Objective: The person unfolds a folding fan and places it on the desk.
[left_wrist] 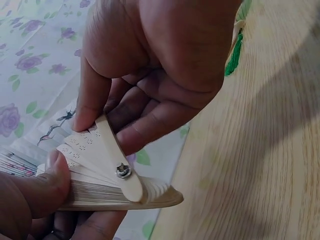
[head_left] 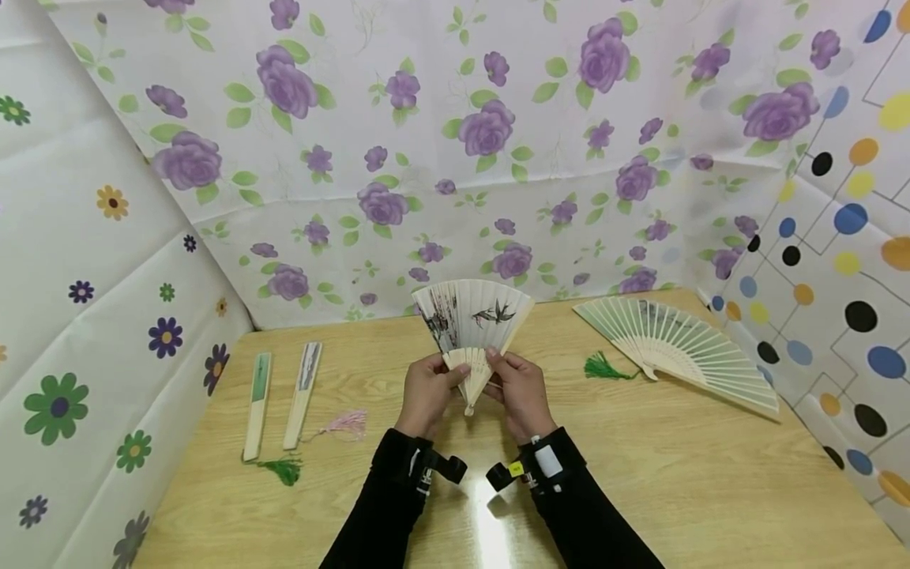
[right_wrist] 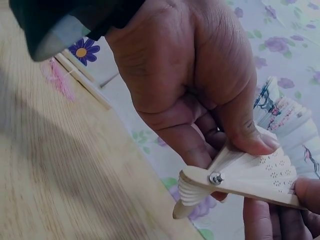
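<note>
A partly spread folding fan (head_left: 472,324) with pale slats and a white leaf painted with blossoms and swallows is held up between both hands. My left hand (head_left: 425,393) pinches its left side, thumb on the slats. The right hand (head_left: 524,391) pinches the other side near the outer slat, its thumb on the front. In the left wrist view, the left thumb (left_wrist: 57,172) presses a stack of still-folded slats (left_wrist: 95,195), while slats with punched flowers lie spread above the metal pivot (left_wrist: 123,171). The right wrist view shows the spread slats (right_wrist: 260,172) between both thumbs.
An open green fan (head_left: 682,348) with a green tassel (head_left: 607,367) lies on the wooden table (head_left: 640,490) at right. On the left lie two folded fans, one green-topped (head_left: 258,403) with a green tassel (head_left: 284,470), one white-topped (head_left: 303,395) with a pink tassel (head_left: 346,424). Patterned cloth walls (head_left: 426,158) enclose the table.
</note>
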`<state>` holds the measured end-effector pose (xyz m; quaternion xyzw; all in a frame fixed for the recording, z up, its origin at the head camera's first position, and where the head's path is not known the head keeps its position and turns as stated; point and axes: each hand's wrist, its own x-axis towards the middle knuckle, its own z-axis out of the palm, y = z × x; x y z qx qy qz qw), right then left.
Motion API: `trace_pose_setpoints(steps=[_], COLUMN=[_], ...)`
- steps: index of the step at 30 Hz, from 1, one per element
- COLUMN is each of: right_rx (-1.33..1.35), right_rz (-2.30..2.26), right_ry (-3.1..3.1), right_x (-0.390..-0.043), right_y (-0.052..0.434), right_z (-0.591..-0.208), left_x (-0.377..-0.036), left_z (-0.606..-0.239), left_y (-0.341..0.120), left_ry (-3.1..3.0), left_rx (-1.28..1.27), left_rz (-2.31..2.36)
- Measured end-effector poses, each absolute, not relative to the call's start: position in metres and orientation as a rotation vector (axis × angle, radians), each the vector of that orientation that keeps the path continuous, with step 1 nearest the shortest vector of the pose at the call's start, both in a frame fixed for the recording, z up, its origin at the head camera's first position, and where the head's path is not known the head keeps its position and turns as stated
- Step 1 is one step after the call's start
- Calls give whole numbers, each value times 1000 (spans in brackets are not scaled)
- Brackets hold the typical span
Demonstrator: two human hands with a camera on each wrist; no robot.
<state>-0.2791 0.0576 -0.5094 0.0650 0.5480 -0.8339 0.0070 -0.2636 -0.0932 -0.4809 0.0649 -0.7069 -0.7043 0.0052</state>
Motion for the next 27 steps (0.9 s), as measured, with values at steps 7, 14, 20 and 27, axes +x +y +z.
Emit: trace_pose_setpoints(steps=[7,14,20,27], right_rx=[238,283,272,218], right_rz=[-2631,-2656,-2669,-2664], right_ry=[1702,1660,1642,1622], right_x=[-279,-278,-276,-278], right_y=[54,54,55,57], right_z=[-509,-510,-507,-508], left_x=[-263,-264,-264,-264], left_z=[-478,-478,-475,-475], left_y=[-97,-100,-100,-101], left_ry=[-2267,-2227,-2204,-2207], left_rx=[194,221,243,257], left_rz=[-2150,-2226,-2251,-2246])
